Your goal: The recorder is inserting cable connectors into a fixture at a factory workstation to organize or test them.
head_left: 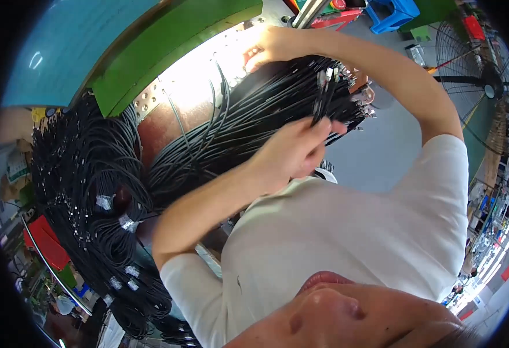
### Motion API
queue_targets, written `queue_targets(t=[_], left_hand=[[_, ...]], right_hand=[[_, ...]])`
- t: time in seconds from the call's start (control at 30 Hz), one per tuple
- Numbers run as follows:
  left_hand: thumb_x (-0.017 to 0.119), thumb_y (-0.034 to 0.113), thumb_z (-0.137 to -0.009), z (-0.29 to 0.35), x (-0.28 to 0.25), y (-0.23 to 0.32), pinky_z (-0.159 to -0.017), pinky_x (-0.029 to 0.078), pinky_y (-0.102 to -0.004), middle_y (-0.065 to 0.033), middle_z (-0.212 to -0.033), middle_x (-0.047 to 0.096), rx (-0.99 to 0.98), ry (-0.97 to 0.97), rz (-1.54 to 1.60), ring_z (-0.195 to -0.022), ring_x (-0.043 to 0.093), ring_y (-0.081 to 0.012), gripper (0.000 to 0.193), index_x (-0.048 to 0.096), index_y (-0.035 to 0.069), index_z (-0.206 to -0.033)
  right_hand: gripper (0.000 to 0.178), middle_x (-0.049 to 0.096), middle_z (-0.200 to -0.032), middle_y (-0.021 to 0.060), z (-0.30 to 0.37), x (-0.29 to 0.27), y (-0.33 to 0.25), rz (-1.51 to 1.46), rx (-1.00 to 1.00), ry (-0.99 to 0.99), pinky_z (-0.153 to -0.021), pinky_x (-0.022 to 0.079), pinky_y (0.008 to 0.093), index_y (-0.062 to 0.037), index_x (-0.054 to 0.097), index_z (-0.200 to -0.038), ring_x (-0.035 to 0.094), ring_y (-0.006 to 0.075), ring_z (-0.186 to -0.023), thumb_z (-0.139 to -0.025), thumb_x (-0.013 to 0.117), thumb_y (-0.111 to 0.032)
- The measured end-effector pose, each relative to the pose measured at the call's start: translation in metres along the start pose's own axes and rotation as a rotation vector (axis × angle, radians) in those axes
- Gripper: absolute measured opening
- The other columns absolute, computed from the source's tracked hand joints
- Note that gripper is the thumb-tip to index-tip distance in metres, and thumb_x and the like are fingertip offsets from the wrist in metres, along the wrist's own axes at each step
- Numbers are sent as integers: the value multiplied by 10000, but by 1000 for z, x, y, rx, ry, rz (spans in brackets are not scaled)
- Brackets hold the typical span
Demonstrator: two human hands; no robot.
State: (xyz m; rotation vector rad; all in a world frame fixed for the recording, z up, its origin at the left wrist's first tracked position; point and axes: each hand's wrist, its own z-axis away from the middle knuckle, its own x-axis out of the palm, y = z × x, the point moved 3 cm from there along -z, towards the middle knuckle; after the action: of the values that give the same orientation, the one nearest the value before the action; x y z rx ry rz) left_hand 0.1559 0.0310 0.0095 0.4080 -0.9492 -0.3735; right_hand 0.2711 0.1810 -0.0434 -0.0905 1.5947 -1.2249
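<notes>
My left hand (301, 146) is closed around a few black cables (319, 104), whose metal plug ends (328, 75) point up and away from my body. Under a bright lamp glow, my right hand (271, 45) has its fingertips bent together over a pale metal plate (234, 49); glare hides what they may hold. A thick spread of black cables (254, 110) lies below that hand across a brown work surface (159, 136). Several thin cables rise from the spread toward the lit plate.
A green panel (150, 61) overhangs the plate. Large bundles of coiled black cables (83, 168) hang on the left, some wrapped in silvery bands. A blue stool (393, 14) and a black fan (480, 87) stand at the far right. A red bin (46, 240) sits at far left.
</notes>
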Motion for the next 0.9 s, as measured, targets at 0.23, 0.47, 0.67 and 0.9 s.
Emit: queue_targets(t=[0.23, 0.47, 0.67, 0.9], left_hand=[[403, 260, -994, 12, -41, -55, -466, 284, -186, 21, -643, 426, 624, 304, -143, -525, 344, -33, 276, 528, 18, -1040], [439, 248, -984, 5, -55, -60, -471, 274, -197, 44, -627, 419, 652, 491, -152, -547, 354, -27, 256, 544, 18, -1020], [425, 306, -984, 10, -58, -63, -454, 270, -193, 36, -610, 408, 716, 503, -113, -515, 360, -35, 274, 490, 41, -1004], [392, 325, -994, 20, -64, -67, -445, 271, -186, 33, -595, 414, 768, 514, 10, -499, 350, -31, 309, 492, 43, -1074]], right_hand=[[296, 661, -950, 68, 41, 24, -22, -312, 140, 354, -789, 450, 286, -60, 647, -1055, 591, 144, -890, -934, 497, -285], [314, 650, -980, 114, 59, 75, -88, -1127, 363, 433, -622, 446, 203, 5, 619, -977, 550, 89, -717, -932, 523, -290], [183, 648, -911, 102, 49, 88, -90, -1192, 321, 487, -689, 495, 254, 0, 584, -757, 628, 155, -879, -889, 601, -126], [199, 605, -856, 44, 54, 79, -93, -578, 312, 420, -756, 486, 280, -7, 601, -994, 604, 139, -823, -806, 652, -51]])
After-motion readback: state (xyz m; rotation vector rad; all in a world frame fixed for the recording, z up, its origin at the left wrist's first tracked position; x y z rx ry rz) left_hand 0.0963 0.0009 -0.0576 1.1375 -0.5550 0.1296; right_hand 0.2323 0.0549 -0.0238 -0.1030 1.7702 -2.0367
